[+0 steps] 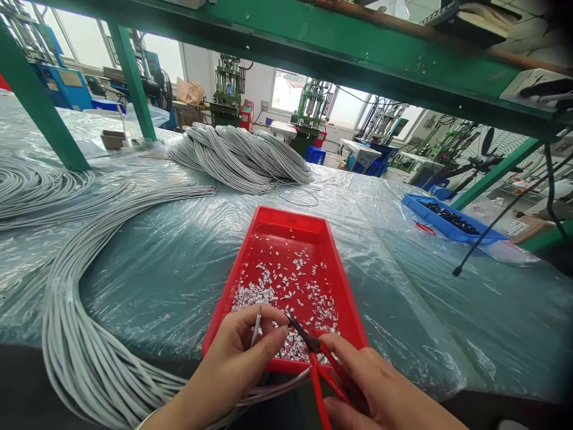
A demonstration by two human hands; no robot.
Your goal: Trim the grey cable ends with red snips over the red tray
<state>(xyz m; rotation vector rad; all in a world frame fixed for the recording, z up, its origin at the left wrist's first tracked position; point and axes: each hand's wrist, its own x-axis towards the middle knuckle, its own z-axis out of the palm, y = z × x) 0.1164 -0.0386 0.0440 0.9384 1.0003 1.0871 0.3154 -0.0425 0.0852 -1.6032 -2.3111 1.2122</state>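
Observation:
My left hand (248, 352) is closed, with a grey cable (256, 328) between its fingers and the cable's stripped-looking tip pointing up. My thumb and index finger meet near the tips of the scissors, where something small and dark is hard to make out. Wrapped round the red handles of the scissors (316, 358), my right hand (362, 376) points their dark blades at my left fingertips. Both hands are over the near end of a red tray (344, 286), which holds many silvery foil scraps (257, 295).
A bundle of grey cables (67, 310) curves along the left and passes under my forearm. Another cable pile (242, 155) lies behind the tray. At right are a blue tray (474, 233) of black parts and a thin black rod (483, 233). A green frame (313, 36) crosses overhead.

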